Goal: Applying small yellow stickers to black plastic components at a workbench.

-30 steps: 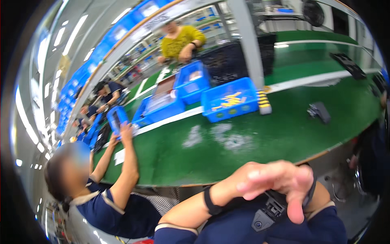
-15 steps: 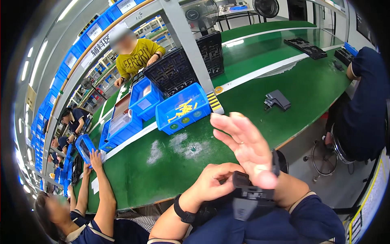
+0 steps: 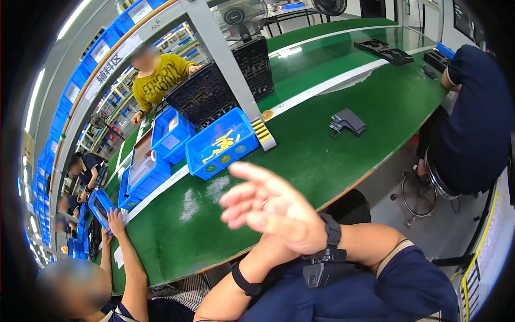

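Note:
My right hand point(image 3: 271, 204) is raised over the near edge of the table, palm turned inward and fingers stretched apart, with nothing in it. A black strap point(image 3: 331, 229) circles its wrist, and a small black box-shaped device point(image 3: 322, 273) hangs on the underside. My left hand point(image 3: 276, 251) lies against the right wrist from beneath. Its fingers are hidden behind the right hand, so their grip does not show. A black band point(image 3: 245, 280) sits on my left wrist.
A blue bin point(image 3: 196, 167) of yellow pieces and more blue bins stand ahead on the green table point(image 3: 300, 155). A grey angular part point(image 3: 351, 121) lies to the right; black trays point(image 3: 201, 96) lean behind a metal post. Co-workers are left, right and across.
My right hand has swung left and turned, its fingers now pointing left. My left hand's fingers, earlier at the wrist device, have gone behind the right wrist. The view has shifted slightly.

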Motion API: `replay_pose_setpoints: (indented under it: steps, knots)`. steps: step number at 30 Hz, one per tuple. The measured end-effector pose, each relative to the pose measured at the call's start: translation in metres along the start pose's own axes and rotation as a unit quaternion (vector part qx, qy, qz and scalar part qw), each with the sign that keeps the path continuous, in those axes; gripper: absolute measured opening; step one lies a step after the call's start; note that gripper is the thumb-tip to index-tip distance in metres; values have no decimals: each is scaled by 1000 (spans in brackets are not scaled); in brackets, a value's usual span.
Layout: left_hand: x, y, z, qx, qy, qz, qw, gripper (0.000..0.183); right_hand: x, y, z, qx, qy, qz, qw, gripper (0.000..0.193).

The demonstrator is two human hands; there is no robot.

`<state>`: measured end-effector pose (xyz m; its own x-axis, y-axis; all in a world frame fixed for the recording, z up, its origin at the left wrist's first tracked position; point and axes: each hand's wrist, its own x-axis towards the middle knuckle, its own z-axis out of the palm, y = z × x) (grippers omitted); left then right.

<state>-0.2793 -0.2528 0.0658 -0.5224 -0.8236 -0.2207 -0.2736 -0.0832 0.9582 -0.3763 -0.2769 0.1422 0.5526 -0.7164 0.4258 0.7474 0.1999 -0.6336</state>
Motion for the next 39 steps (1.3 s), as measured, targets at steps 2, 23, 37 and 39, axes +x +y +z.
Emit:
replay_pose_setpoints:
  steps: [2, 23, 37, 39]
  knots:
    - [1, -1, 4, -237, -56, -106, 964, 46, 0, 7, 1, 126, -95, 86, 984, 72]
    - [-11, -6, -23, 149, -15, 147, 978, 35, 39, -9, -22, -535, -76, -293, 789, 17]
    - [-9, -5, 1, 105, -11, 187, 977, 28, 20, -2, 7, -146, -51, 77, 985, 40]
    - [-15, 1, -7, -43, -115, 62, 991, 52, 28, -6, 0, -306, -13, -60, 950, 34]
